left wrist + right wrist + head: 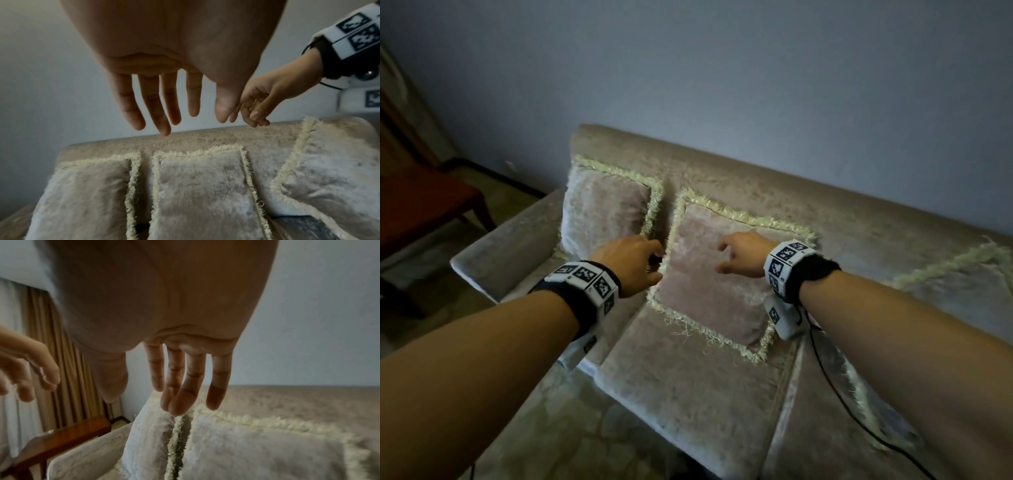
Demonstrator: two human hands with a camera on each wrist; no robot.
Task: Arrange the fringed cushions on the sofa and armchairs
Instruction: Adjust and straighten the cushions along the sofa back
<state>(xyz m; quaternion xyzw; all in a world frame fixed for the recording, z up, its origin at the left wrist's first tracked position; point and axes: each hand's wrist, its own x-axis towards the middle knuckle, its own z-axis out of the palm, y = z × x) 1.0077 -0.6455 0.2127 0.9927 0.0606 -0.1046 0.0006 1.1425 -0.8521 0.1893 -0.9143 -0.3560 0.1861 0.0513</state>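
Observation:
Three pale velvet cushions with cream fringe lean on the back of a beige sofa (pixel 688 394). The left cushion (pixel 602 209) stands by the armrest, the middle cushion (pixel 709 284) beside it, and the right cushion (pixel 962 274) is partly cut off by the frame edge. My left hand (pixel 650 265) hovers at the middle cushion's left edge and holds nothing. My right hand (pixel 736 255) hangs over its upper part, fingers loosely spread. From the left wrist, straight fingers (pixel 162 113) hang above all three cushions. The right wrist view shows relaxed fingers (pixel 185 394) above the gap between two cushions.
The sofa's left armrest (pixel 510 253) borders a dark wooden table (pixel 424 205) on the floor at the left. Tan curtains (pixel 61 369) hang behind it. A black cable (pixel 842 394) trails from my right wrist across the seat. A plain wall rises behind the sofa.

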